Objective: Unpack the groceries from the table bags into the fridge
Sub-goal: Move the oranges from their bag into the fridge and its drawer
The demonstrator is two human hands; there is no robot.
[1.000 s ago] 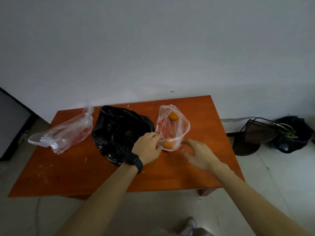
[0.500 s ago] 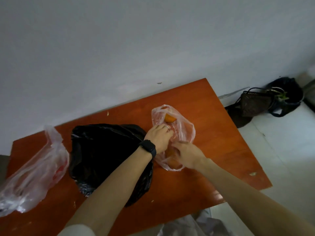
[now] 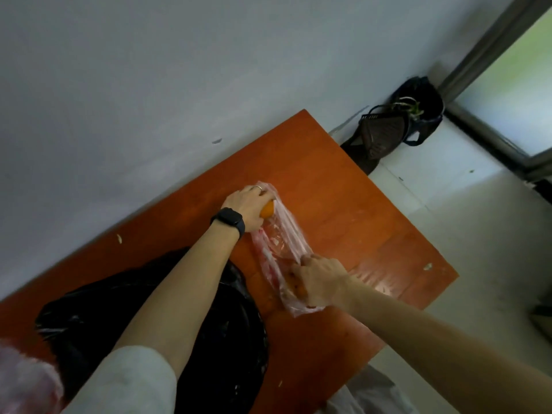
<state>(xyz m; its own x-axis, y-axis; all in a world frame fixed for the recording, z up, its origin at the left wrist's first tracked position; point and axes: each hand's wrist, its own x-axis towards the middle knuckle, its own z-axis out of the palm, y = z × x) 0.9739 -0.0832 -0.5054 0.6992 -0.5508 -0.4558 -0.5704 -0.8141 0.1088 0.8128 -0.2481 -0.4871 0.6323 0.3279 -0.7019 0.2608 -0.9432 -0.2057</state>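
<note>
1. The left grip (image 3: 249,206) curls round an orange (image 3: 268,209) at the far end of the clear bag (image 3: 279,237).
2. The right grip (image 3: 321,282) pinches the near end of that bag. More fruit (image 3: 300,289) seems to sit under its fingers, but the plastic blurs it.
3. The bag lies stretched between both grips on the counter (image 3: 343,204).
4. A black bag (image 3: 227,339) sits under the left arm.

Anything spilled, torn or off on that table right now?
Nothing spilled or torn that I can see. Only oddity: small pale scraps on the table, one by the wall edge, another near the right corner. The clear bag is pulled taut between the left hand and right hand.
</note>
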